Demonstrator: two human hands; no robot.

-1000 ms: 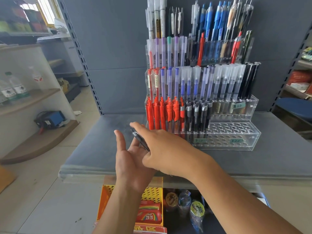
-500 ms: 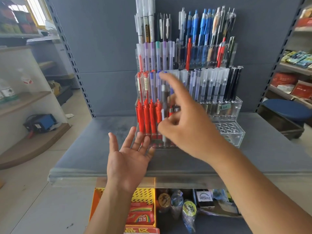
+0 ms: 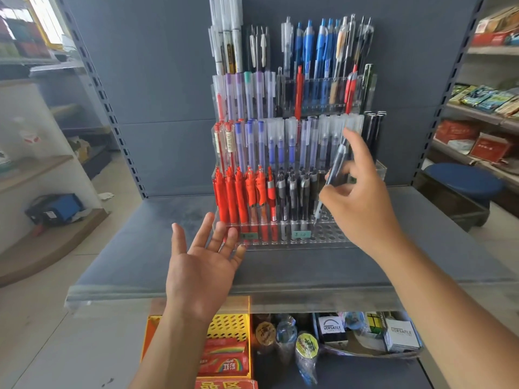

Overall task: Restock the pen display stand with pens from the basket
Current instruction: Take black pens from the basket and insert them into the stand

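Note:
A tiered clear acrylic pen display stand [image 3: 331, 237] stands on the grey shelf, packed with red, blue, black and clear-capped pens. My right hand [image 3: 356, 200] grips a grey-black pen [image 3: 332, 175], tilted, with its tip down at the empty holes on the right of the lowest tier, beside the row of black pens [image 3: 295, 192]. My left hand [image 3: 200, 265] hovers palm up and empty in front of the red pens [image 3: 238, 195] at the stand's lower left. The basket of pens is out of sight.
The grey shelf [image 3: 140, 262] has a clear lip along its front edge. Below it sit a yellow perforated bin [image 3: 233, 321] with red packs, wrapped bottles and boxes. A blue stool [image 3: 463, 183] and stocked shelves stand at right; wooden shelves at left.
My right hand took the pen from my left palm, carried it up to the stand, then rightward to the empty holes. My left hand stayed palm up and is empty.

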